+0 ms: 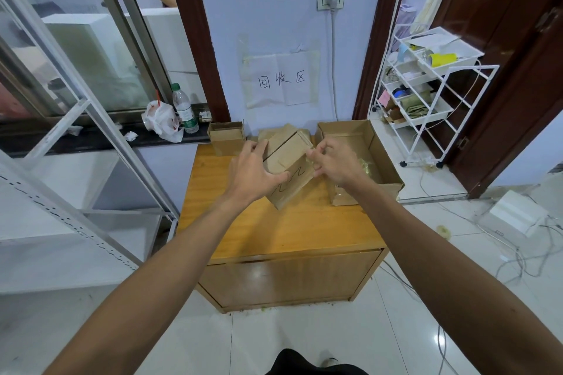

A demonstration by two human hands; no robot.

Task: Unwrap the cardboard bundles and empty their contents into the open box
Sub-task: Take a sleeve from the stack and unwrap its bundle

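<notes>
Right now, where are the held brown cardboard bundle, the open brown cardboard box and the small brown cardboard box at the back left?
Brown cardboard bundle with black squiggle [288,158]: head view, its upper face.
Open brown cardboard box [382,157]: head view, inner right wall.
Small brown cardboard box [227,140]: head view, front face.

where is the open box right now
In the head view, the open box sits at the right rear of the wooden cabinet, beside the right hand and the cardboard bundle.

Contents of open box indistinct (arm overlaps).
</notes>
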